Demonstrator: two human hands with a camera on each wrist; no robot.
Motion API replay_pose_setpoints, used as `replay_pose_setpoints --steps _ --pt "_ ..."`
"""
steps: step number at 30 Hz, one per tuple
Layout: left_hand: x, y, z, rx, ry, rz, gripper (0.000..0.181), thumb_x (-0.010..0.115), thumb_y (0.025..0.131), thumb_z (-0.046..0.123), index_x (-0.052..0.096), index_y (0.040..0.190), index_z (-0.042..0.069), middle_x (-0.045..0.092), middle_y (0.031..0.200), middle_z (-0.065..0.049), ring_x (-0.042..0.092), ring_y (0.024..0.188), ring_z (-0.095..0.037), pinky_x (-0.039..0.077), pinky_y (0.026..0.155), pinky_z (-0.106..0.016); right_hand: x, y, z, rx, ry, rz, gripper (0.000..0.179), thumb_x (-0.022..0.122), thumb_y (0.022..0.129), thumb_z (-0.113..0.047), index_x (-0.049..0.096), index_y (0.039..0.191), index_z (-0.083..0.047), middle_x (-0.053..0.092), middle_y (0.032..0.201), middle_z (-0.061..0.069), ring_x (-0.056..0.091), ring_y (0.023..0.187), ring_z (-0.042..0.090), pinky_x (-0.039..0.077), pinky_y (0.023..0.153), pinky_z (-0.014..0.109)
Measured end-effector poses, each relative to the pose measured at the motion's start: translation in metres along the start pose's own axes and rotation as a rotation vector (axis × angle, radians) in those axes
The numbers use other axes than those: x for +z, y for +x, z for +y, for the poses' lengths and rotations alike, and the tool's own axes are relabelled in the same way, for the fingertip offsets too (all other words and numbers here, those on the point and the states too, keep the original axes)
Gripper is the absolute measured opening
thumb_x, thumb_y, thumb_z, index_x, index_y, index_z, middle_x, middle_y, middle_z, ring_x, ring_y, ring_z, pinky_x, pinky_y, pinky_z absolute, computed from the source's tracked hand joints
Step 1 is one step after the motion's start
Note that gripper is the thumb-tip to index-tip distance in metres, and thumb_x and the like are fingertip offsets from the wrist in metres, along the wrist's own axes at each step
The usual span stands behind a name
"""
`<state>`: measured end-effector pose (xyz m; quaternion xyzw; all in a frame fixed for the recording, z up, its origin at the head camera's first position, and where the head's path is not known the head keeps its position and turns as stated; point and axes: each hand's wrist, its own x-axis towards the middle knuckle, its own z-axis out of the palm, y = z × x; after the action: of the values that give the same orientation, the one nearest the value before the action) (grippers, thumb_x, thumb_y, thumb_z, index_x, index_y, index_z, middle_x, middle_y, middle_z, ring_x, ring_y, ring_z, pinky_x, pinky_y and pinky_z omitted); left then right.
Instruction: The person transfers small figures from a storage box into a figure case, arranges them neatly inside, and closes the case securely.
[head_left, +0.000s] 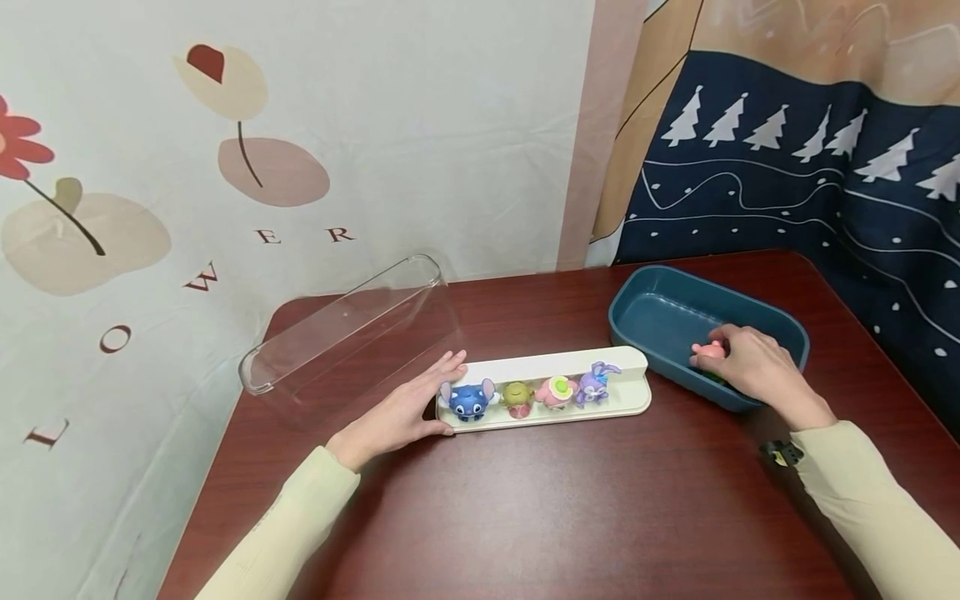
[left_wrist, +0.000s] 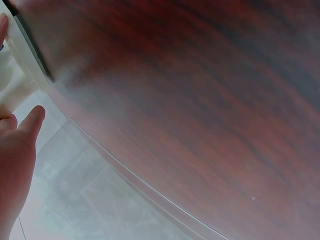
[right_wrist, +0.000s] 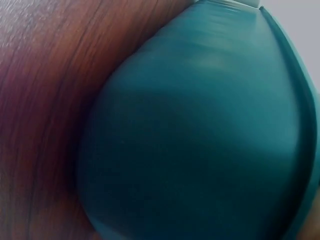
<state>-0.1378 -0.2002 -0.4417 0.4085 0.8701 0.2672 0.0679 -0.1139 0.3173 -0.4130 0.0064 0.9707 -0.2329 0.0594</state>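
In the head view my left hand (head_left: 401, 417) rests against the left end of a white display base (head_left: 630, 398), its fingers fairly straight and its thumb by the front edge. Along the base stand a blue figurine (head_left: 468, 402), a green-and-pink figurine (head_left: 517, 398), a pink figurine with a green-and-white top (head_left: 557, 392) and a purple long-eared figurine (head_left: 592, 385). My right hand (head_left: 757, 367) reaches into a dark teal bin (head_left: 652, 304) and pinches a pink figurine (head_left: 708, 351) between thumb and fingers. The bin's outer wall (right_wrist: 200, 125) fills most of the right wrist view.
A clear plastic cover (head_left: 345, 329) lies on the dark red wooden table (head_left: 540, 508), behind and left of the base. Something green shows under the pink figurine in the bin, mostly hidden. A patterned curtain (head_left: 450, 150) hangs behind the table.
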Motion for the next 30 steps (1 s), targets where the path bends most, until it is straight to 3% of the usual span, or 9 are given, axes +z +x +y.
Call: replay_pose_setpoints --steps 5,13,24,30 --pt "0.001 0.000 0.000 -0.002 -0.005 0.000 0.091 0.089 0.082 0.013 0.040 0.158 0.007 0.022 0.172 -0.007 0.017 0.158 -0.028 0.030 0.121 -0.044 -0.001 -0.001 -0.001 0.002 0.027 0.031 0.062 0.069 0.098 -0.031 0.051 0.136 0.014 0.059 0.111 0.030 0.054 0.093 0.040 0.049 0.069 0.045" --pt "0.000 0.001 -0.001 0.004 0.005 0.003 0.092 0.090 0.081 0.013 0.040 0.158 0.006 0.024 0.171 -0.009 0.018 0.158 -0.028 0.031 0.121 -0.045 -0.012 -0.012 -0.006 0.004 0.094 0.106 0.069 0.068 0.100 -0.040 0.048 0.141 0.011 0.058 0.120 0.033 0.056 0.098 0.041 0.050 0.065 0.031" --pt "0.000 0.002 -0.002 0.026 0.021 0.011 0.092 0.091 0.080 0.014 0.041 0.157 0.006 0.025 0.170 -0.010 0.020 0.157 -0.029 0.032 0.120 -0.045 -0.018 -0.025 -0.022 -0.073 0.166 0.243 0.064 0.073 0.098 -0.033 0.051 0.143 0.006 0.059 0.127 0.030 0.060 0.102 0.042 0.048 0.062 0.014" --pt "0.001 0.002 -0.002 0.030 0.027 0.013 0.091 0.091 0.080 0.014 0.042 0.156 0.005 0.027 0.169 -0.014 0.020 0.157 -0.030 0.033 0.120 -0.046 -0.018 -0.032 -0.035 -0.116 0.228 0.258 0.062 0.074 0.097 -0.032 0.052 0.145 0.002 0.057 0.135 0.030 0.065 0.107 0.047 0.043 0.067 0.003"
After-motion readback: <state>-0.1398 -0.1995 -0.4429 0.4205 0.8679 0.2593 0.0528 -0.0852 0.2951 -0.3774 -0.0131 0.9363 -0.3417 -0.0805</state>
